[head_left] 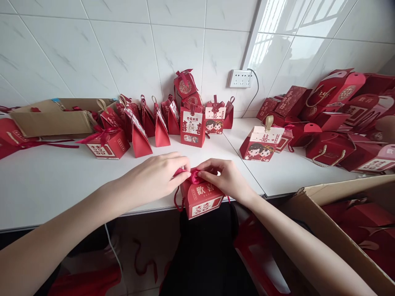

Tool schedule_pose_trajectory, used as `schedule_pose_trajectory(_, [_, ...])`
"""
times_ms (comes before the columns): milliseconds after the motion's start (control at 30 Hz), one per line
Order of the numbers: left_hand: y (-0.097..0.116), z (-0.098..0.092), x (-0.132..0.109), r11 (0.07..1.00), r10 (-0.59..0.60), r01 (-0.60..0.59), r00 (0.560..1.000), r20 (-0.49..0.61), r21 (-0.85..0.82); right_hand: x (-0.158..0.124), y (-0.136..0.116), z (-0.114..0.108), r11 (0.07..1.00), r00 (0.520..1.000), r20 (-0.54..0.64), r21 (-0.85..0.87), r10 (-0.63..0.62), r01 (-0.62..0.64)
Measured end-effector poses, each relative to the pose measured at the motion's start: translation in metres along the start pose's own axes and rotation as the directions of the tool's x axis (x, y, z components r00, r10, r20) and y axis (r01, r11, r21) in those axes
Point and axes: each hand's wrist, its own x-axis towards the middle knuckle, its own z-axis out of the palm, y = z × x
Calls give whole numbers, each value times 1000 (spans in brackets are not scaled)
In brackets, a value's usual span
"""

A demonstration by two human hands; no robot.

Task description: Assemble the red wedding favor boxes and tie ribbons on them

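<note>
A red gift box (202, 201) with gold and white characters sits at the table's front edge, its front jutting slightly past it. On its top a red ribbon (195, 176) is gathered in a knot or bow. My left hand (168, 172) pinches the ribbon from the left, thumb and fingers closed on it. From the right, my right hand (226, 176) pinches the same ribbon close by, with curled fingers. A twisted red cord (178, 201) hangs at the box's left side. The exact shape of the ribbon between the fingertips is partly hidden.
Several red gift boxes (162, 130) stand along the wall. A ribbon-tied box (108, 144) is at left, near an open cardboard carton (55, 123). More boxes are piled at right (330, 123), above another carton (333, 234). A power socket (240, 79) is on the tiled wall.
</note>
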Motion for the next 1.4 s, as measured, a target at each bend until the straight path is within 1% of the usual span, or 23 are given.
schedule_pose_trajectory(100, [6,-7,14,992,125,-125,992,15,-1,3,-5,-3,999,999,53,-45,-3,6])
schedule_pose_trajectory(233, [10,-14,33,979,201,-198,977,75,-46,5,-7,-5,997,996,89,-79,18,-11])
schedule_pose_trajectory(333, [9,-18,44,974,220,-212,971,94,-83,5,-4,-4,999,995,84,-27,48,-45])
schedule_pose_trajectory(433, [2,-19,51,973,177,-159,979,103,-169,5,1,-2,997,999,23,70,23,-24])
schedule_pose_trajectory(533, [-10,-12,55,956,114,-86,990,85,-280,5,6,0,985,1000,4,171,0,-1])
schedule_pose_trajectory(633, [-22,1,56,901,82,-63,996,27,-429,4,10,4,964,1000,-3,267,6,-5])
schedule_pose_trajectory(700, [-26,11,57,836,98,-79,995,6,-543,3,12,6,949,1000,-8,315,20,-16])
schedule_pose_trajectory(767, [-26,18,59,764,134,-98,991,8,-638,3,12,8,938,999,-11,346,40,-34])
schedule_pose_trajectory(833, [-23,22,61,714,147,-109,989,-4,-691,3,12,9,927,998,-17,370,67,-56])
schedule_pose_trajectory(933, [-20,28,63,698,92,-90,995,-35,-711,2,10,11,912,993,-52,403,102,-73])
schedule_pose_trajectory(1000, [-22,32,63,706,36,-57,998,-44,-706,1,10,12,906,990,-98,421,105,-55])
schedule_pose_trajectory(1067, [-26,38,61,724,8,-44,998,-54,-688,1,12,13,900,985,-143,434,100,-28])
schedule_pose_trajectory(1133, [-29,44,58,751,14,-56,997,-69,-658,1,14,14,900,981,-170,437,90,-7])
schedule_pose_trajectory(1233, [-31,48,49,779,35,-78,996,-81,-622,0,16,14,909,981,-176,417,76,4])
schedule_pose_trajectory(1333, [-28,47,39,800,70,-109,994,-89,-590,-1,15,13,930,982,-181,368,60,11])
schedule_pose_trajectory(1400, [-26,44,33,816,98,-119,993,-68,-566,-1,15,12,938,984,-170,347,50,13])
